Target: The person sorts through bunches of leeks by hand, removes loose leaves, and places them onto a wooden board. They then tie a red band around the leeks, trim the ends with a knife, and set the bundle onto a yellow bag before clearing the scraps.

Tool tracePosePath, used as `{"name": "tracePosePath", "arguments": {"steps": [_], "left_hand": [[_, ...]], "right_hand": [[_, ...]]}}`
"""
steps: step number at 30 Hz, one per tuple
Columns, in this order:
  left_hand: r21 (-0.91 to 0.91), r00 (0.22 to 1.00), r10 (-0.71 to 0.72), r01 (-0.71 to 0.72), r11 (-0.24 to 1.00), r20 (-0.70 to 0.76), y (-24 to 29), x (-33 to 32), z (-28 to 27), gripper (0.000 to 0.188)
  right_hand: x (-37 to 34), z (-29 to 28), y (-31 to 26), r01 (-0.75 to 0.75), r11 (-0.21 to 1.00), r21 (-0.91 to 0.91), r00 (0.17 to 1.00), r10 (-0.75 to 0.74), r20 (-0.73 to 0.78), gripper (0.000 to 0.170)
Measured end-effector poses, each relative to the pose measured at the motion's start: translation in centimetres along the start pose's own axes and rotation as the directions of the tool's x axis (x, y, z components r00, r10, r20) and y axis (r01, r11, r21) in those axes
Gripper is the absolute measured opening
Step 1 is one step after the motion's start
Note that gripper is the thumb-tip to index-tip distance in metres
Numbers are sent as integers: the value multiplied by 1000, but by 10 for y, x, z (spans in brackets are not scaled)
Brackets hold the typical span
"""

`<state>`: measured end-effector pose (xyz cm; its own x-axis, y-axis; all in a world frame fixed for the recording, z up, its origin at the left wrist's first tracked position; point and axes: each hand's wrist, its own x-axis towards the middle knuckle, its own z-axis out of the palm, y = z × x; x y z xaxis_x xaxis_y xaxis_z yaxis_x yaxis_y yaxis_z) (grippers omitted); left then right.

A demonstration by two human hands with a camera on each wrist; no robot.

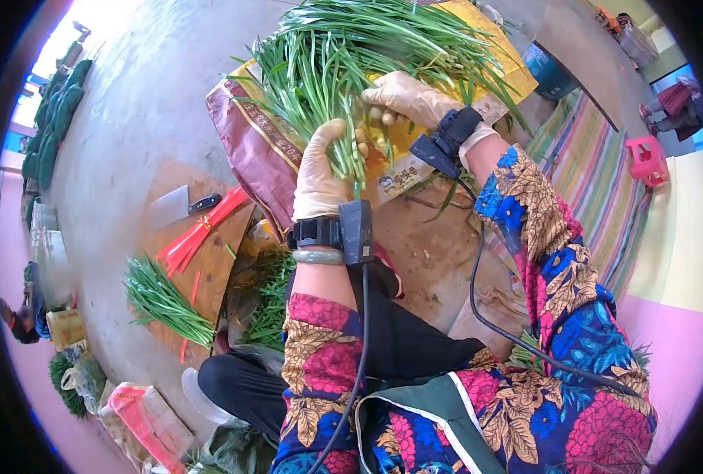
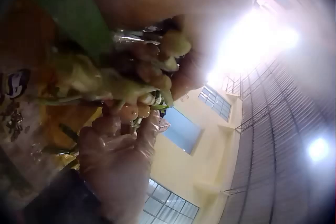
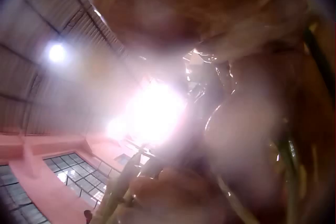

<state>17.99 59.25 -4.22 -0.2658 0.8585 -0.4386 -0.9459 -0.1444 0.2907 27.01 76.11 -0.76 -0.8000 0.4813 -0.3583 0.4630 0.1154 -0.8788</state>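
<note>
In the head view my gloved left hand grips a bunch of long green garlic chives, thumb across the stalks, with the cut ends pointing down towards me. My gloved right hand is just to the right, fingers curled at the side of the same bunch and pinching stalks there. Beneath both hands, a large heap of chives spreads over a yellow printed sack and a maroon sack. Close up and blurred, the left wrist view has the right hand's curled fingers beside pale stalk ends.
On a wooden board at left lie a cleaver, red ties and a tied chive bundle. A striped mat and pink stool are at right. Cables run from both wrists.
</note>
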Motion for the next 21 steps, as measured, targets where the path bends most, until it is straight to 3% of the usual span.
{"name": "tracePosePath", "arguments": {"steps": [5, 6, 9, 13, 16, 18, 21], "left_hand": [[-88, 976, -156, 170, 981, 148, 3, -2, -3, 34], [-61, 974, -148, 160, 985, 172, 3, -5, -2, 34], [4, 998, -28, 28, 1000, 48, -1, -3, 0, 34], [7, 997, 45, -46, 999, 57, -7, -1, -1, 32], [22, 996, 20, -22, 1000, 86, -6, 1, -3, 31], [48, 997, 15, -18, 999, 75, -4, -1, -1, 32], [44, 995, 8, -12, 999, 95, -3, -9, 5, 34]], "right_hand": [[-18, -15, 11, -52, 997, -51, 997, 48, -67, 26], [-20, -18, 14, -33, 990, -140, 996, 21, -85, 25], [-28, -22, 27, -118, 969, -216, 992, 107, -64, 25], [-34, -21, 33, -139, 977, -160, 986, 151, 65, 26], [-36, -3, 18, -108, 878, -466, 994, 106, -29, 37], [-32, 7, 12, -110, 764, -636, 992, 43, -120, 42], [-39, 18, 14, -92, 564, -820, 860, -370, -351, 42]]}}
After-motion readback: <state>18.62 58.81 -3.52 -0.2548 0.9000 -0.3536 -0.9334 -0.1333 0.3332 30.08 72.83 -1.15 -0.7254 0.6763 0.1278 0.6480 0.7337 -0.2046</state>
